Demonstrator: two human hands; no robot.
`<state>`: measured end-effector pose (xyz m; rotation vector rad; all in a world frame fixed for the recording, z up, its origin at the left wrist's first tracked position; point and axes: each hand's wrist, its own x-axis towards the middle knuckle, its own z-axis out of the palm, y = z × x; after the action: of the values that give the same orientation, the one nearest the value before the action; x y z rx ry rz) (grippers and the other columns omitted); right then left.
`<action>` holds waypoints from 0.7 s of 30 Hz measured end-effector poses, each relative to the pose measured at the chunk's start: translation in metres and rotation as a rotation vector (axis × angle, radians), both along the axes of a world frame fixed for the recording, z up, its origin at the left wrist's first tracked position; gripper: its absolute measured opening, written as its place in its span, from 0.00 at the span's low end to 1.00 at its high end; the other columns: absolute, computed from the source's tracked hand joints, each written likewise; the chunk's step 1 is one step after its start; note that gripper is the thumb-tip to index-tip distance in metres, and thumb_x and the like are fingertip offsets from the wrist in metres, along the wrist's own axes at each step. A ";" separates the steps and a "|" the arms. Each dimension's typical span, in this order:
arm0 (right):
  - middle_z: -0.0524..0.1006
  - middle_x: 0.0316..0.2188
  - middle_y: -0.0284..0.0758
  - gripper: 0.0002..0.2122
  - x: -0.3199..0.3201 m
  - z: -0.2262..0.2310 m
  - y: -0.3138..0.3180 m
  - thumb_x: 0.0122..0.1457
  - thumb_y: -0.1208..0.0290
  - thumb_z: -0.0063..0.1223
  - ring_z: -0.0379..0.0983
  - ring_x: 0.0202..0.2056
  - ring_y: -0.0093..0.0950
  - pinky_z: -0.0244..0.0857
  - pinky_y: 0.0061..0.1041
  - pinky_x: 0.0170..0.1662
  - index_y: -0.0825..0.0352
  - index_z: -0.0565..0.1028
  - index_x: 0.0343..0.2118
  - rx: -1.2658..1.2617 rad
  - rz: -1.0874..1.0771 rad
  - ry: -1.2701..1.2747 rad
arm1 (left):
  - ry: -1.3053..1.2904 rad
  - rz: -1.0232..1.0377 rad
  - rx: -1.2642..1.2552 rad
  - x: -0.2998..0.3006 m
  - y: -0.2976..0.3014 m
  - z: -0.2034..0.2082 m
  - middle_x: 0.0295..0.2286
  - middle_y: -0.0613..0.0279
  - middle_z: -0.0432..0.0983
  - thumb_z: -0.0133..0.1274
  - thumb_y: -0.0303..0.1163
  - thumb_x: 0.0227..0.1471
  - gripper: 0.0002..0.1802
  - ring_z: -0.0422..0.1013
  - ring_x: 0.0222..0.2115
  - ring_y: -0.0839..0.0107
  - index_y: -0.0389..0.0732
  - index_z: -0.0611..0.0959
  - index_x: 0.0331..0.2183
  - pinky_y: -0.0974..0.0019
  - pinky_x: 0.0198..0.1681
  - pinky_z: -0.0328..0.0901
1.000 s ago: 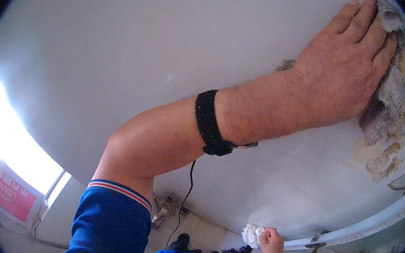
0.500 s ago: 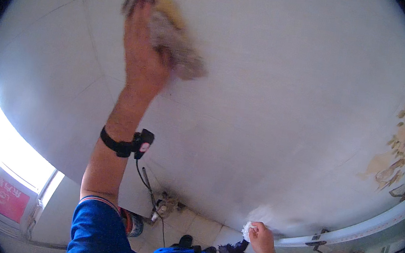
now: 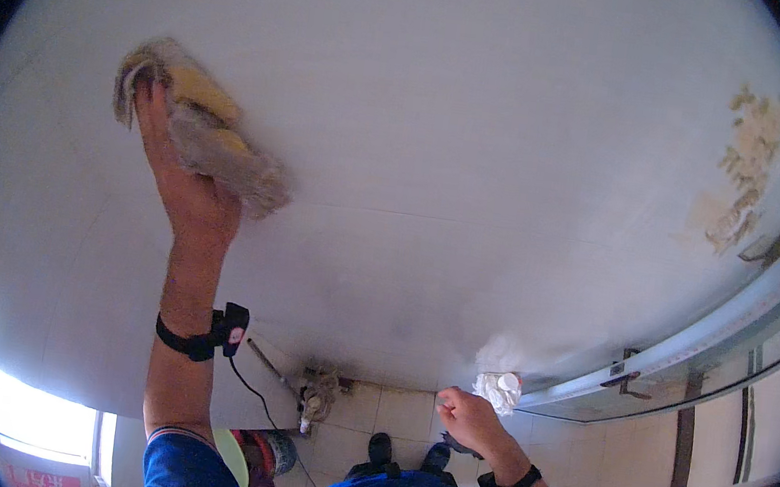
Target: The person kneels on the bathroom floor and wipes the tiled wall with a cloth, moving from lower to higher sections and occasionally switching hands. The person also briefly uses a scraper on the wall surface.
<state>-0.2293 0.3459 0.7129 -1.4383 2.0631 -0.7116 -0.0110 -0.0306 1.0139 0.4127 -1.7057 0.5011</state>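
My left hand [image 3: 190, 187] is raised and spread against a folded, fuzzy grey-brown and yellow cloth [image 3: 204, 105], which it presses to the pale wall [image 3: 478, 148]. The cloth reaches out to the right past my fingers and thumb. Low and to the right, my right hand [image 3: 475, 422] is loosely curled, and nothing shows in its fingers. A white crumpled bundle with a round white end [image 3: 500, 391] sits at the foot of the wall, just beyond that hand. Part of a dark thing [image 3: 461, 446] shows below the right hand, mostly hidden.
A pipe with a dirty fitting [image 3: 317, 399] stands in the corner by the tiled floor [image 3: 367, 404]. Coloured tubs [image 3: 275, 452] sit beside my left arm. A glass-edged rail [image 3: 636, 363] curves along the right, below a floral decal [image 3: 747, 169]. Bright window at lower left [image 3: 24, 414].
My left hand and the cloth have gone left and lower in the picture. My right hand has come away from the white bundle, which now shows more fully. The view has shifted too.
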 end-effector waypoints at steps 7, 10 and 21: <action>0.84 0.34 0.44 0.15 0.004 0.046 0.020 0.62 0.63 0.59 0.83 0.37 0.43 0.76 0.40 0.41 0.67 0.77 0.46 0.069 -0.011 -0.015 | -0.098 -0.038 0.046 -0.066 0.080 0.058 0.68 0.36 0.48 0.66 0.33 0.45 0.57 0.47 0.69 0.40 0.36 0.53 0.70 0.38 0.71 0.42; 0.84 0.34 0.44 0.15 -0.009 0.053 0.030 0.62 0.62 0.59 0.83 0.37 0.43 0.76 0.40 0.41 0.67 0.77 0.46 -0.025 0.001 -0.028 | -0.178 -0.103 0.066 -0.111 0.117 0.088 0.67 0.35 0.52 0.66 0.34 0.50 0.52 0.48 0.68 0.38 0.35 0.56 0.69 0.42 0.71 0.43; 0.84 0.32 0.43 0.15 -0.090 0.014 0.141 0.58 0.62 0.62 0.82 0.36 0.44 0.75 0.42 0.42 0.65 0.78 0.45 0.146 -0.100 0.018 | -0.321 -0.258 -0.059 -0.222 0.210 0.104 0.61 0.41 0.62 0.65 0.32 0.45 0.46 0.50 0.67 0.35 0.36 0.67 0.64 0.35 0.70 0.43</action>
<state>-0.3189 0.4865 0.7271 -1.2736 2.1649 -0.5757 -0.2329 0.1790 1.1176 0.0667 -2.0134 0.4429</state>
